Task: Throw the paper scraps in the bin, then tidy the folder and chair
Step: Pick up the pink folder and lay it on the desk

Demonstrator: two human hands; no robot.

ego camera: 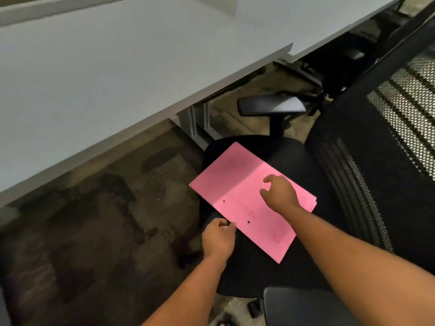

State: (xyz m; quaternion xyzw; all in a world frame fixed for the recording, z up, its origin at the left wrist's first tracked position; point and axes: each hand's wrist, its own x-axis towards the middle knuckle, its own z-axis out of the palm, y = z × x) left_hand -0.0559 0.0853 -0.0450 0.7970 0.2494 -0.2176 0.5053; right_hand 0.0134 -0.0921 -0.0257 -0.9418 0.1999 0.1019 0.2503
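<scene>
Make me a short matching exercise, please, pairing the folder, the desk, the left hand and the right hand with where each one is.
1 folder
2 desk
3 left hand
4 right hand

A on top of the folder
B at the folder's near edge
C on the chair seat
D above the floor, beyond the chair

Pairs: 1-C, 2-D, 3-B, 4-A
</scene>
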